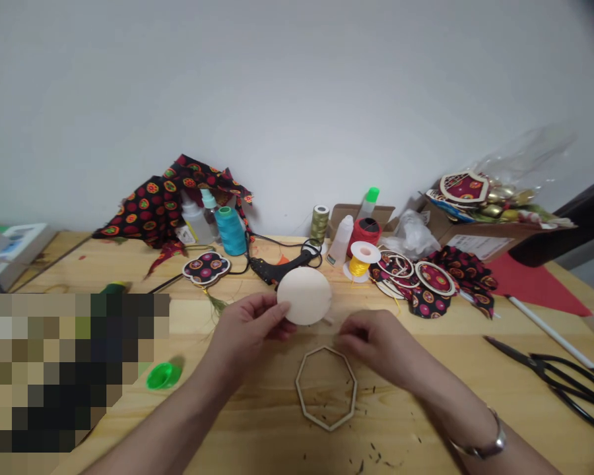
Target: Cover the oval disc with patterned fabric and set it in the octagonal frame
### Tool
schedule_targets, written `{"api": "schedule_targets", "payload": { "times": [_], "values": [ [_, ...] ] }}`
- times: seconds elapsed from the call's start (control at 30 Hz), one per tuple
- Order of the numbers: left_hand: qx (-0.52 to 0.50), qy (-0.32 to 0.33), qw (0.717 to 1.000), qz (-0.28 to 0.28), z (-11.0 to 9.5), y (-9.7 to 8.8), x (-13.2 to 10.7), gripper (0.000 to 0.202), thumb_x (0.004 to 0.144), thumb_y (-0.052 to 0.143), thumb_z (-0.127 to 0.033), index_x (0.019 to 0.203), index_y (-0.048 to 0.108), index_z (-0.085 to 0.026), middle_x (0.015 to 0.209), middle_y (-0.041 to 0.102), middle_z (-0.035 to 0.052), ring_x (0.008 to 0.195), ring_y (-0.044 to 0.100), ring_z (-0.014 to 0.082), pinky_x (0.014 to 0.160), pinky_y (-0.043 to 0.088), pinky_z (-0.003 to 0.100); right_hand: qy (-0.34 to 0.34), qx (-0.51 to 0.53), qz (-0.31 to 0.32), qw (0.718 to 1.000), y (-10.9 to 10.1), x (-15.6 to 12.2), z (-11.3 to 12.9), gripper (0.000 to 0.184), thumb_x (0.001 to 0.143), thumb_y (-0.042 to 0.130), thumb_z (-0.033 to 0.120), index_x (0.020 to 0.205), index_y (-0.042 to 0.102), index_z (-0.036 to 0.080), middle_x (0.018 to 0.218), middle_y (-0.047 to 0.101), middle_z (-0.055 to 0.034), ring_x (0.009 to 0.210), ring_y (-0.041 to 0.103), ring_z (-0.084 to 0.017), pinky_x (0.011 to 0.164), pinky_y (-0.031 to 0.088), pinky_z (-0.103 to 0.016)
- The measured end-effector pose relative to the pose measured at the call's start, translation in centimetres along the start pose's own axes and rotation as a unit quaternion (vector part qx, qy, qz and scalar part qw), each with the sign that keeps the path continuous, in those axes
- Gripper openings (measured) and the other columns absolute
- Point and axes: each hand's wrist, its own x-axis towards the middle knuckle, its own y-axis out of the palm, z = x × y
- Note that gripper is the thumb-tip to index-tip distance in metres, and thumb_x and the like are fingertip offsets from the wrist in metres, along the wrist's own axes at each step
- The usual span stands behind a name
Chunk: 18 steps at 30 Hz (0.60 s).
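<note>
Left hand (250,330) pinches the wooden disc (304,295); right hand (376,343) beside it, curled, grip unclear.

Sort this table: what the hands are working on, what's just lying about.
In hand: round wooden disc, held by the left hand; octagonal wooden frame, by the right hand.
Lying about: scissors, glue gun, teal thread spool, green cap, patterned fabric.

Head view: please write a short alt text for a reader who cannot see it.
The left hand holds a pale wooden disc near an octagonal wooden frame lying on a table; the right hand hovers beside the disc.
</note>
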Motion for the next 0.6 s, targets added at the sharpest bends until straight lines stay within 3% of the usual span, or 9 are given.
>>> {"api": "schedule_targets", "payload": {
  "times": [0.07,0.3,0.6],
  "values": [
    [-0.006,0.008,1.0,-0.015,0.0,-0.2,0.2,0.031,0.064,0.08,-0.037,0.08,0.071,-0.013,0.068,0.075,0.0021,0.056,0.065,0.0103,0.055,0.052,0.018,-0.021,-0.081,0.022,0.996,0.2,-0.5,1.0,0.008,0.075,0.063,0.02,0.071,0.071,0.02,0.069,0.069,-0.0003,0.063,0.056,-0.014,0.059,0.035,-0.025],
    [-0.014,0.02,0.999,-0.024,-0.3,-0.5,0.2,0.034,0.064,0.081,-0.039,0.081,0.07,-0.012,0.068,0.075,0.0038,0.057,0.066,0.0119,0.055,0.052,0.019,-0.027,-0.297,0.044,0.954,1.3,-0.9,3.8,0.018,0.084,0.055,0.012,0.083,0.072,0.016,0.084,0.074,-0.0094,0.078,0.067,-0.021,0.066,0.044,-0.027],
    [0.037,-0.015,0.999,-0.001,-1.8,-0.6,-2.7,0.03,0.063,0.079,-0.036,0.079,0.071,-0.012,0.064,0.074,0.0048,0.055,0.065,0.0128,0.051,0.051,0.02,-0.056,-0.415,0.047,0.907,0.8,-1.1,1.7,0.016,0.083,0.057,0.011,0.076,0.07,0.016,0.079,0.074,-0.0106,0.073,0.07,-0.021,0.062,0.046,-0.026]
  ]
}}
